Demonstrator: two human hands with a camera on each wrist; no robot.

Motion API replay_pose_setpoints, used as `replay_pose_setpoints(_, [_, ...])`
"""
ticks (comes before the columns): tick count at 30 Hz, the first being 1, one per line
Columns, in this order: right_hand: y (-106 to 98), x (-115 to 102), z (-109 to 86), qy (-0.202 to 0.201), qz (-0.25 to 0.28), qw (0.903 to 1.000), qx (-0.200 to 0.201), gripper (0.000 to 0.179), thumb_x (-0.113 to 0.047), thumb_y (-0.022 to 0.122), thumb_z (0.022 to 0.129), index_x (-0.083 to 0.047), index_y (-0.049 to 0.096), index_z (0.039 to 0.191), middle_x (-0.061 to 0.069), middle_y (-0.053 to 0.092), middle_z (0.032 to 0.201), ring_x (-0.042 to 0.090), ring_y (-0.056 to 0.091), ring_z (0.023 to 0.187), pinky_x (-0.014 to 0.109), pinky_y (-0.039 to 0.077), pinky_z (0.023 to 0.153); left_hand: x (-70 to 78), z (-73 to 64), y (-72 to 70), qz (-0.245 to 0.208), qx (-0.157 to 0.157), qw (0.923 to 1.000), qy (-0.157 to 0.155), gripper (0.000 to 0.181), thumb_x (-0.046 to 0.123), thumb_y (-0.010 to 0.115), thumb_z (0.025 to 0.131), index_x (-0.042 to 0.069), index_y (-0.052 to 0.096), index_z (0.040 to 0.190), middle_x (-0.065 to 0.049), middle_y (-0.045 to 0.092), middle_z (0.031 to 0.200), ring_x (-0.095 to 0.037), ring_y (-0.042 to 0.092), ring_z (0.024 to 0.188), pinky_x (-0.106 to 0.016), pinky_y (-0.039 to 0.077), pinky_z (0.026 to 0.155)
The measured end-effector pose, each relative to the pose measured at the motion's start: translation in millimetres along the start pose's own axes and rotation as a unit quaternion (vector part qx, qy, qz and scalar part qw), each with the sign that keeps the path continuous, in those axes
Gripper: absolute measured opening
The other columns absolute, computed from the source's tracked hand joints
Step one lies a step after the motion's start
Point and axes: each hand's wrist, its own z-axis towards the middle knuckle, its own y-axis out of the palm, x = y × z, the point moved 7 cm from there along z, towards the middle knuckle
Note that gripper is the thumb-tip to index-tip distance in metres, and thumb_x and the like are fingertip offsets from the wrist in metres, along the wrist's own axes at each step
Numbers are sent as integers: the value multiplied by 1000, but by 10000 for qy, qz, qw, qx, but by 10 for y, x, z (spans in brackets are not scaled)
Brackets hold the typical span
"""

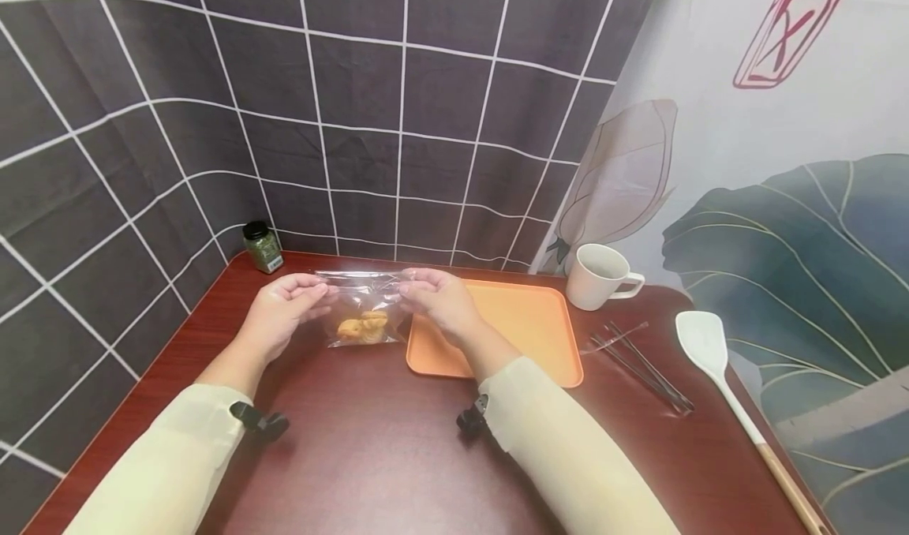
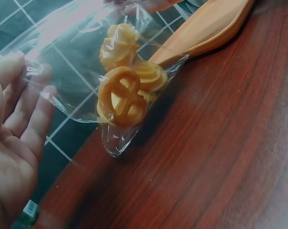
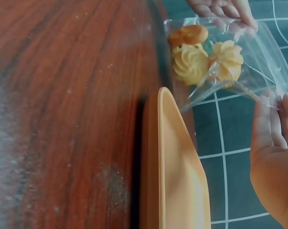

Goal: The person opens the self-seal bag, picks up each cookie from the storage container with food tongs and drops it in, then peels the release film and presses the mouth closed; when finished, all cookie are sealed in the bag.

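A clear plastic bag (image 1: 364, 298) is held up by its top corners above the table, left of the orange tray. My left hand (image 1: 286, 308) pinches one upper corner between thumb and fingers; my right hand (image 1: 442, 298) pinches the other. At the bottom of the bag lie several cookies (image 1: 364, 327). In the left wrist view one is a pretzel-shaped cookie (image 2: 122, 96), with swirled butter cookies (image 2: 119, 45) behind it. The right wrist view shows two round swirled cookies (image 3: 190, 65) through the film, and both hands at the bag's edges.
The orange tray (image 1: 533, 322) lies right of the bag, partly under my right forearm. Beyond it stand a white mug (image 1: 600, 276), metal tongs (image 1: 642, 369) and a white spatula (image 1: 710, 353) with a wooden handle. A green-filled jar (image 1: 263, 247) stands at the back left corner.
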Motion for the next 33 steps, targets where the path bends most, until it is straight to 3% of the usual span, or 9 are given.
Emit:
replay_pose_setpoints(10, [3,113,-93,240,-150,9996,-90,36,-3,73,98,3,68,134,26,76,126,11,77,93,35,66,91,-83,-78,-14,17,-318,9986,-411,8,8,66,106,13,73,106,6,84,102,-10,82,95,-30,66,82])
replay_pose_setpoints(13, [-11,144,-58,330,-254,9991,-76,35,-4,71,100,2,68,134,24,76,126,13,78,95,34,66,92,-142,-31,-33,233,-204,9974,-644,11,12,66,106,5,68,115,9,83,100,-8,81,95,-29,66,83])
replay_pose_setpoints(18, [-28,198,63,548,-310,9979,-120,35,-4,63,105,7,62,139,29,71,134,15,77,100,31,65,93,-201,82,-51,791,-55,9924,-941,46,20,65,108,-12,54,139,14,78,99,-2,78,95,-25,65,83])
replay_pose_setpoints(23, [-83,268,174,806,-140,9966,57,36,-1,63,104,9,62,138,33,68,137,15,76,94,31,65,92,-295,206,-45,849,-65,9889,-1220,54,24,63,109,-12,50,147,12,79,104,1,77,97,-23,64,87])
replay_pose_setpoints(29, [-182,376,272,1029,-109,9934,503,33,-1,72,99,5,67,131,28,73,130,25,80,101,33,66,89,-416,329,-68,806,43,9865,-1422,54,23,63,109,-10,50,150,7,81,111,1,77,96,-22,64,87])
replay_pose_setpoints(33, [-245,444,331,1115,-183,9906,777,38,2,74,94,4,68,132,26,76,124,19,79,90,31,66,85,-510,398,-78,883,147,9837,-1558,54,21,63,109,-10,50,151,3,81,113,2,75,94,-20,63,85])
